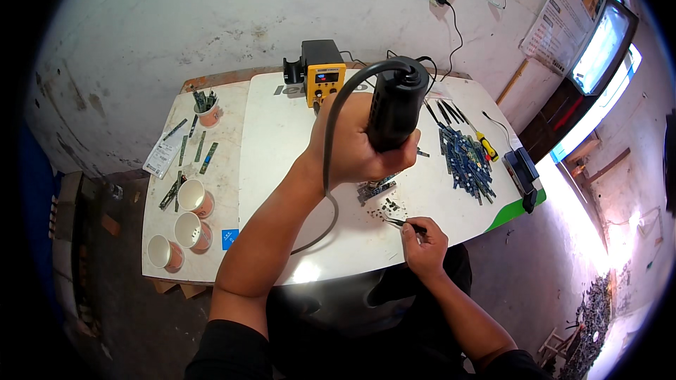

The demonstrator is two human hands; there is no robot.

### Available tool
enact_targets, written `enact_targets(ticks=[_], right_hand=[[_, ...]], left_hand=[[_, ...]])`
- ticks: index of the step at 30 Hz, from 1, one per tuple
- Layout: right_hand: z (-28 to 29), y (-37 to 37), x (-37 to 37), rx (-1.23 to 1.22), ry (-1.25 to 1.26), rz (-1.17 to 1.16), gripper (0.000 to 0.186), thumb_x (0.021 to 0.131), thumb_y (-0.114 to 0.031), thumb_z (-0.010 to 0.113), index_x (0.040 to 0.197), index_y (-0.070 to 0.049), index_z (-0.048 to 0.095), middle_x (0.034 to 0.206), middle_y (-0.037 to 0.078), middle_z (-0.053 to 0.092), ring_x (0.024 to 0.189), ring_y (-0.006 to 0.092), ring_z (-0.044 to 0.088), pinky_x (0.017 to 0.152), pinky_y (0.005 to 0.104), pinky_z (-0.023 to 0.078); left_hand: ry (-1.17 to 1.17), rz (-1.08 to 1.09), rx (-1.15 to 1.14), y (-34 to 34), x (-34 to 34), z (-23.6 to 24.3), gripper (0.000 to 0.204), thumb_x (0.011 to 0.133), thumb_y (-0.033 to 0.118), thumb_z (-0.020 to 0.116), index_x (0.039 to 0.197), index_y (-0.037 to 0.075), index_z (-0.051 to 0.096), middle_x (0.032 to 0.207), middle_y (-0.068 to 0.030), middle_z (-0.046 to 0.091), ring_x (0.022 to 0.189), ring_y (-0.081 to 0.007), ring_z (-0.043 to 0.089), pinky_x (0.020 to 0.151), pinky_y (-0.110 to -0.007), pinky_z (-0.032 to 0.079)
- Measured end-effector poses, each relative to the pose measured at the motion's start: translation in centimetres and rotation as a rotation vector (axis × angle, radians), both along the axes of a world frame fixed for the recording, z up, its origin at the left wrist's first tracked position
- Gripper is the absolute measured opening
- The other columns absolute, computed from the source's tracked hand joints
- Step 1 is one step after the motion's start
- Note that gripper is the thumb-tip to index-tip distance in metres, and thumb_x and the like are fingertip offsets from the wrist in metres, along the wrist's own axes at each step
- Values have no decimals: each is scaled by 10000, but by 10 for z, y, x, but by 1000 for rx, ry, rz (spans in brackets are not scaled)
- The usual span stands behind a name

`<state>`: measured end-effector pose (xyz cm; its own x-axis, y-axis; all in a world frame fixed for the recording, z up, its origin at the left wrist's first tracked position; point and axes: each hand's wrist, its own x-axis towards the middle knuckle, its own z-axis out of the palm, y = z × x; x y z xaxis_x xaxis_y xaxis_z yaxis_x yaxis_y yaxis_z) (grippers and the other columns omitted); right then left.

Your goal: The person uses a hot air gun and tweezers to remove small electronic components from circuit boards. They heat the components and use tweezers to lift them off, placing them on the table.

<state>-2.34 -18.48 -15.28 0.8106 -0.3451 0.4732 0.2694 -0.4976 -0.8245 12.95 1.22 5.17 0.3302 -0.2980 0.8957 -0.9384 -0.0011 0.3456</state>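
Observation:
My left hand [352, 144] is wrapped round the black handle of a hot air gun [393, 109], held upright above the table. A thick grey-black hose curves from its top down past my left forearm. Under that hand a small circuit board [380, 188] is partly hidden. My right hand [427, 250] pinches dark tweezers [408, 224], their tips pointing left at the edge of a scatter of tiny dark chips [389, 207]. The chips lie on the white tabletop just nearer to me than the board.
A yellow-and-black hot air station [324, 77] stands at the back. Right of centre lies a heap of narrow circuit boards [467, 162], beside a yellow-handled tool [486, 146]. Paper cups [195, 198] and loose board strips [208, 157] occupy the left side. A dark device [520, 169] sits at the right edge.

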Motion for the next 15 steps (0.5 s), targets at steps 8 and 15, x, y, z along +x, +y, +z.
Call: enact_targets(ticks=[8,15], right_hand=[[0,0,0,-5,7,-29,86,907,-24,730,982,13,713,915,112,729,837,177,716,788,294,569],[2,0,0,-18,10,-32,85,905,-22,727,982,13,714,917,113,731,832,179,715,784,295,567]], left_hand=[[-5,0,4,1,1,1,196,725,199,820,680,103,656,608,-41,625,515,-207,592,519,-331,478],[-36,-5,-20,1,2,0,209,724,208,825,682,100,650,603,-42,619,507,-205,585,512,-329,472]])
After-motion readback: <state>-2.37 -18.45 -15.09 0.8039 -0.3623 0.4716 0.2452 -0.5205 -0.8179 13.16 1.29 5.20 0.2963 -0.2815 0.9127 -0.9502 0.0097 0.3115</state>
